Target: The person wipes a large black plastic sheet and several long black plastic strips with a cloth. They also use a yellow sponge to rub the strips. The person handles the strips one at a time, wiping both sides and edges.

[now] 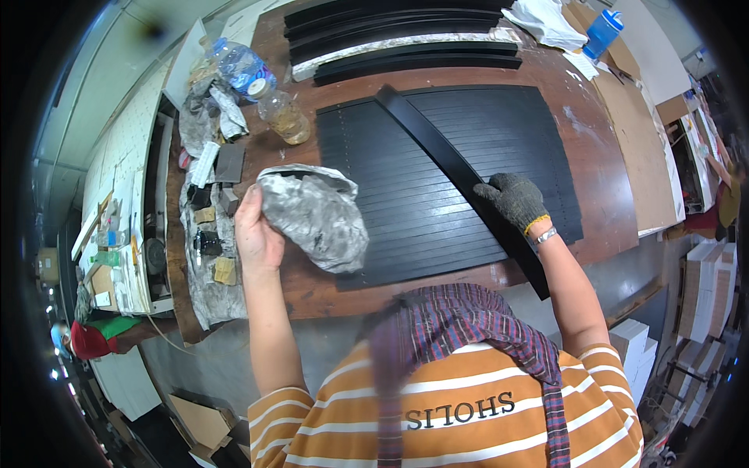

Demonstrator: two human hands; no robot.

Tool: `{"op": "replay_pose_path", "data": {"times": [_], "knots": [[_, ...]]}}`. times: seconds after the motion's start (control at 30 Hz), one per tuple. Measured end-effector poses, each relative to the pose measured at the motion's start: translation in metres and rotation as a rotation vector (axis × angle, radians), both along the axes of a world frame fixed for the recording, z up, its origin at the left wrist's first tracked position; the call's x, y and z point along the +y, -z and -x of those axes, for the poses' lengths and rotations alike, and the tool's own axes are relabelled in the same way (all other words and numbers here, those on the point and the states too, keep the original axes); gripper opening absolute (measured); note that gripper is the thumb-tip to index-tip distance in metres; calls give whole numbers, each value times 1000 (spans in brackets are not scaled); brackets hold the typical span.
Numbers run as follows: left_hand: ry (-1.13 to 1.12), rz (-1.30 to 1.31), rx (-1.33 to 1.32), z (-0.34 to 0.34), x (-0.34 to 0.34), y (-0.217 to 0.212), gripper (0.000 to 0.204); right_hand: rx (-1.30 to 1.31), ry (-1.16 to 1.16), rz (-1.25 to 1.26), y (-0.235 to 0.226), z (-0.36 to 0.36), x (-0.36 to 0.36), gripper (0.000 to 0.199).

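My bare left hand (260,234) is closed on a crumpled white rag (318,222) smeared grey and black, held up over the left side of the table. On my right hand (512,201) is a dark knitted glove with a yellow cuff. Its fingers are wrapped round a long, smooth black slat (437,147), which slants from far left to near right. Beneath the slat lies a flat layer of black slats (390,222) placed side by side. The rag and the slat are apart.
More black slats (406,58) are stacked at the table's far edge. Two plastic bottles (282,117) stand at the far left, near a stained cloth (214,292) with small blocks. A blue bottle (603,33) and a white cloth (546,23) are at the far right.
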State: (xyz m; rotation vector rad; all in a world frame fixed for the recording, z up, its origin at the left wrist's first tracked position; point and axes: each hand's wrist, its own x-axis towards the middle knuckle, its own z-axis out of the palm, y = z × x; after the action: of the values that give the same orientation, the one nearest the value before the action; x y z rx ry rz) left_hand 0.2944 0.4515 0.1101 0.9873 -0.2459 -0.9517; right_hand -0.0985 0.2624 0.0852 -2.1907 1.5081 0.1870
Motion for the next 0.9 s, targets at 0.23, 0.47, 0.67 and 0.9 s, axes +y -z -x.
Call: {"op": "replay_pose_path", "data": {"times": [0.23, 0.47, 0.67, 0.9], "knots": [[155, 178, 36, 13, 15, 21, 34, -188, 160, 323, 17, 23, -18, 43], [200, -261, -1593, 38, -4, 34, 74, -338, 106, 478, 17, 69, -17, 29], [559, -413, -1770, 91, -20, 79, 103, -440, 262, 271, 24, 64, 19, 26], [351, -284, -1665, 82, -26, 102, 43, -456, 197, 485, 35, 29, 49, 23]]}}
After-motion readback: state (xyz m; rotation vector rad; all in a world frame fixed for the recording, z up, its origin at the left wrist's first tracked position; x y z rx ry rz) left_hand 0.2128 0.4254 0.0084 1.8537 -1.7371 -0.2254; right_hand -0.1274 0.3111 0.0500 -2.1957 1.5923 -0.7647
